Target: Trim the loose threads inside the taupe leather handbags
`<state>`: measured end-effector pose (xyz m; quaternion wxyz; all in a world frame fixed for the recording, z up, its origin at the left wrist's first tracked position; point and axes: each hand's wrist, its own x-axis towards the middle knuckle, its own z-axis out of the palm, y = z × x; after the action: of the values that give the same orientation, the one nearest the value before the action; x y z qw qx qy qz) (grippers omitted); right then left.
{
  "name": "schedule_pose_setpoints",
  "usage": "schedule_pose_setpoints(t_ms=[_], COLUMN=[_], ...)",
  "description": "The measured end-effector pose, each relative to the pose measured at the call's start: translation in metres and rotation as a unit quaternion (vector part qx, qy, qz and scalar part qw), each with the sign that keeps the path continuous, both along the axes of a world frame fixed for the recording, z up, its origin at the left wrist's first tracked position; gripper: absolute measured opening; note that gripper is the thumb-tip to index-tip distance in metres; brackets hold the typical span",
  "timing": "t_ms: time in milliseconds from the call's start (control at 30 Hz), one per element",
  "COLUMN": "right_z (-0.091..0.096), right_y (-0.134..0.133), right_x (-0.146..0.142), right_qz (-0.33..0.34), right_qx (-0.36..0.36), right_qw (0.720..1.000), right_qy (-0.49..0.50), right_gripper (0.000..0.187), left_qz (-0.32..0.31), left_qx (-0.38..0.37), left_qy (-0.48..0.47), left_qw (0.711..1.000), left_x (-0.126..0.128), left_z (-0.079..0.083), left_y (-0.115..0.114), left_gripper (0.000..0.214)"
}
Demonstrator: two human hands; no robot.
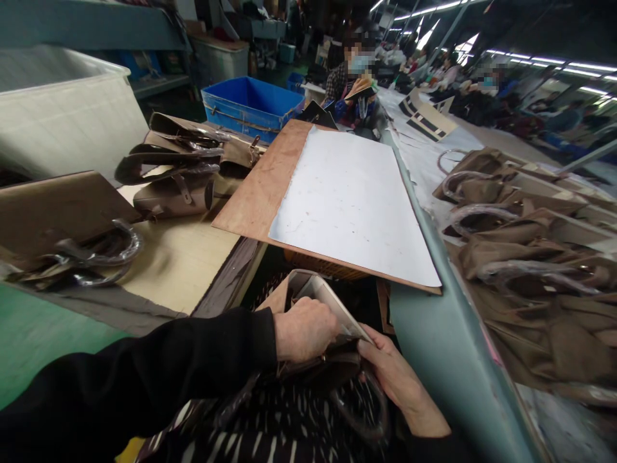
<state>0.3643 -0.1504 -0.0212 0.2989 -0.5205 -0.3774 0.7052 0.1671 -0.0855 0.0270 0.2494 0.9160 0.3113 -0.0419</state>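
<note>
A brown handbag (pixel 332 363) with a pale lining rests on my lap, its mouth facing up. Plastic-wrapped handles (pixel 369 411) hang from its near side. My left hand (pixel 307 329) is curled at the bag's opening, partly inside it; its fingertips are hidden, so what they hold does not show. At the bag's right edge, my right hand (pixel 395 370) grips the rim, thumb on the near side and fingers behind it.
Ahead lies a wooden board (pixel 258 193) topped by a white sheet (pixel 351 199). Brown bags (pixel 535 257) line the right table; more bags (pixel 178 161) are piled left. Beyond stand a blue bin (pixel 253 106), a large white tub (pixel 67 109) and a masked person (pixel 344 80) holding a dark piece.
</note>
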Motion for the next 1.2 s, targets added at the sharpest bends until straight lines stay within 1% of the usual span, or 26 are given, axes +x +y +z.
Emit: schedule_pose_setpoints(t_ms=[67,133,200,300,433,533,600,733,833,900,1000,1100,1200], right_z=[0.002,0.005,0.008,0.014,0.023,0.028,0.03,0.032,0.035,0.035,0.034,0.033,0.034], right_y=[-0.001,-0.001,-0.003,-0.005,-0.008,-0.011,-0.013,-0.017,-0.019,-0.021,-0.023,-0.024,-0.023], right_x=[0.0,0.0,0.001,0.002,0.0,-0.001,-0.001,0.002,0.005,0.006,0.007,0.007,0.008], right_qz=[0.004,0.006,0.008,0.012,0.024,0.027,0.025,0.022,0.024,0.029,0.031,0.033,0.042], right_qx=[0.003,0.008,0.012,0.014,0.022,0.024,0.024,0.026,0.02,0.018,0.028,0.036,0.039], right_qw=[1.0,0.999,0.998,0.996,0.996,0.995,0.995,0.995,0.996,0.996,0.995,0.994,0.994], right_qy=[-0.025,-0.049,-0.067,-0.083,-0.089,-0.095,-0.097,-0.092,-0.084,-0.082,-0.093,-0.096,-0.094], right_gripper=[0.044,0.044,0.044,0.04,0.039,0.039,0.041,0.042,0.041,0.041,0.044,0.044,0.041], left_qz=[0.048,0.085,0.107,0.106,0.085,0.103,0.121,0.118,0.127,0.136,0.165,0.188,0.182], left_qx=[0.003,0.029,0.064,0.104,0.147,0.156,0.135,0.035,-0.021,-0.046,-0.08,-0.099,-0.108], left_qy=[-0.002,-0.009,-0.014,-0.033,-0.05,-0.058,-0.078,-0.108,-0.134,-0.151,-0.15,-0.143,-0.156], left_qw=[0.999,0.996,0.992,0.988,0.984,0.981,0.98,0.987,0.983,0.978,0.972,0.967,0.965], left_x=[-0.002,-0.003,-0.005,-0.007,-0.009,-0.011,-0.012,-0.013,-0.012,-0.01,-0.008,-0.008,-0.008], left_z=[-0.003,-0.007,-0.012,-0.015,-0.011,-0.009,-0.011,-0.02,-0.026,-0.029,-0.032,-0.031,-0.026], left_y=[0.008,0.015,0.02,0.022,0.027,0.037,0.044,0.057,0.064,0.067,0.069,0.07,0.07], left_gripper=[0.018,0.017,0.016,0.011,0.009,0.011,0.01,0.008,0.013,0.017,0.019,0.017,0.019])
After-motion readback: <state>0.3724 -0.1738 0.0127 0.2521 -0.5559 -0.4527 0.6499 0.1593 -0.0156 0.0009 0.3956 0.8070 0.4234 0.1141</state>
